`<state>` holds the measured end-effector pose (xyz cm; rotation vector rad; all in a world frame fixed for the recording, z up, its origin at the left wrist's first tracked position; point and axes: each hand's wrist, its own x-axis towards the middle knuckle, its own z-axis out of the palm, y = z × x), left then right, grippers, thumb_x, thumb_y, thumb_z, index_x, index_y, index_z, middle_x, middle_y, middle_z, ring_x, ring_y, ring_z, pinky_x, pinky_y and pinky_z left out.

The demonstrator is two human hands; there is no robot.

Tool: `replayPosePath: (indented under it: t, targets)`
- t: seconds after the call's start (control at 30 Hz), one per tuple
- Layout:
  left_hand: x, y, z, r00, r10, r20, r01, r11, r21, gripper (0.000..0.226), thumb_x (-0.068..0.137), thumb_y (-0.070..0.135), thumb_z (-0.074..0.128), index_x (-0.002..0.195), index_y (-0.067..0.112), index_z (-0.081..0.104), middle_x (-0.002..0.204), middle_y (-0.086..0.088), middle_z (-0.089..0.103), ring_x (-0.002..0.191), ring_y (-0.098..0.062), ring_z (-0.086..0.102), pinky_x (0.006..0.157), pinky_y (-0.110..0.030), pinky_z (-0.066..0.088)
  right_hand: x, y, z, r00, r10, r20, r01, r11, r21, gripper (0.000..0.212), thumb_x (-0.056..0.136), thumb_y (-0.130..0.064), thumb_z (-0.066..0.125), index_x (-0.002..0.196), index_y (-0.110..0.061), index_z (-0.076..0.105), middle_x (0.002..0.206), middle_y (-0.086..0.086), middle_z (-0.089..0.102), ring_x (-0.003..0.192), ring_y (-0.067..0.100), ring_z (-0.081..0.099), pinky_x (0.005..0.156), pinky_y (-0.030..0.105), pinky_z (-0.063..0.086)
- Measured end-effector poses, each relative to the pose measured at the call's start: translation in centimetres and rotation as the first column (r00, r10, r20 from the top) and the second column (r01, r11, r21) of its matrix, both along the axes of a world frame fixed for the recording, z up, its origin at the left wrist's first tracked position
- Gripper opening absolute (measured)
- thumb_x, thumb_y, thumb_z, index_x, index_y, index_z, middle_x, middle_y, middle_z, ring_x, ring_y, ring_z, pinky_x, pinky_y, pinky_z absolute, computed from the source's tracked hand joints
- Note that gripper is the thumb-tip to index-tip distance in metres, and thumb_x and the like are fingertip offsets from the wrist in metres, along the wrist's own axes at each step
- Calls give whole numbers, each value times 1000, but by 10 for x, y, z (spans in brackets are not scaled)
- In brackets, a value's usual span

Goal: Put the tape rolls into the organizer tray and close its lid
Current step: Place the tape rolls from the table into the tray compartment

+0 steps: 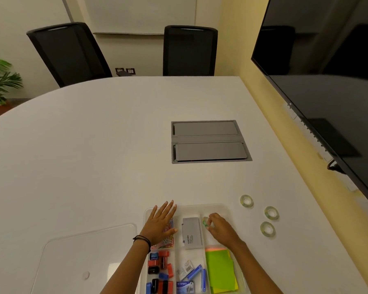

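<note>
Right grip [218, 227]: fingers pinched on a tape roll [205, 221], low inside the tray's far-right compartment; whether the roll already rests on the floor I cannot tell.
Left grip [160, 224]: flat and spread, holding nothing, pressing on the tray's far-left compartment over the paper clips [168, 240].
Tray [224, 209]: clear, lid off, at the near edge of the tabletop [94, 155].
Tray contents: grey stapler box [192, 233] in the far middle; red, blue and black clips [159, 270] near left; staple boxes [189, 274] near middle; green notes [220, 270] near right.
Loose rolls [246, 201] [271, 213] [267, 229]: three, just right of the tray, apart from each other.
Lid [83, 257]: clear, flat, left of the tray.
Risk: a roll let go on edge could roll off or stand proud, so the lid might not seat.
Risk: four rolls may crowd one compartment; stacking carelessly could block closing.
Risk: lifting the left grip early may let the light tray slide.
</note>
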<state>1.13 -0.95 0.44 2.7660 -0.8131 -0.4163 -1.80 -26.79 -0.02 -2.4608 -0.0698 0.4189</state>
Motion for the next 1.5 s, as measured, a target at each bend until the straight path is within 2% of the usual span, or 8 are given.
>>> replayPosePath:
  t: [0.23,0.4,0.6,0.8,0.93,1.07,1.2,1.5]
  targets:
    - [1,0,-9,998,16,69,-16,1000,-3,84,88,68,12,139,4,34,144,-21,37,126,-45,38,93,-69,29,1,12,-11,1000,-2,7,2,996,-85,8,90,-7,50,95,-12,47,126,13,50,105,27,57,86,35,47]
    - [-1,1,-10,989,13,144,-14,1000,4,70,90,65,10,144,21,15,141,-17,44,124,-39,45,109,-32,-17,-1,8,-20,1000,-27,6,27,996,-84,27,91,-5,50,118,0,53,151,7,33,136,20,38,107,24,35]
    - [-3,0,-10,994,30,102,-28,999,-26,73,91,66,9,140,13,24,141,-17,44,123,-40,46,107,-31,-22,-2,10,-18,998,-58,-10,58,997,-48,28,91,1,45,115,-4,57,151,9,33,138,21,36,110,26,33]
    - [-2,1,-11,996,29,84,-25,998,-51,71,90,66,10,143,27,-15,144,-17,39,130,-35,37,106,-30,-23,10,9,0,992,-121,44,116,988,100,24,91,-2,47,109,-8,62,124,9,60,114,21,57,87,17,40]
    - [-1,3,-15,992,22,125,-13,998,-69,72,89,67,15,142,31,-18,147,-14,23,138,-5,-17,106,-29,-24,24,-3,27,959,-259,-120,284,832,476,24,88,6,51,101,-8,66,110,15,69,95,22,67,76,14,50]
    - [-1,3,-14,995,20,101,-14,998,-58,72,90,66,15,143,28,-15,146,-13,26,141,-7,-6,107,-29,-23,29,-30,40,861,-479,-170,463,603,650,20,93,2,45,101,-5,62,107,21,67,81,18,67,68,19,54]
    - [0,4,-17,992,25,122,-15,997,-80,71,90,67,16,142,31,-16,148,-13,22,141,-8,-7,106,-29,-24,33,-61,29,765,-631,-128,603,632,487,24,92,2,47,113,-3,58,123,18,58,101,30,60,76,29,50]
    - [-2,2,-23,989,22,147,-9,996,-85,71,89,67,17,143,32,-13,155,-2,3,134,-1,-27,107,-29,-21,26,-94,-2,894,-388,-225,395,919,-17,68,93,-11,52,147,-9,11,154,18,22,140,35,28,115,41,27]
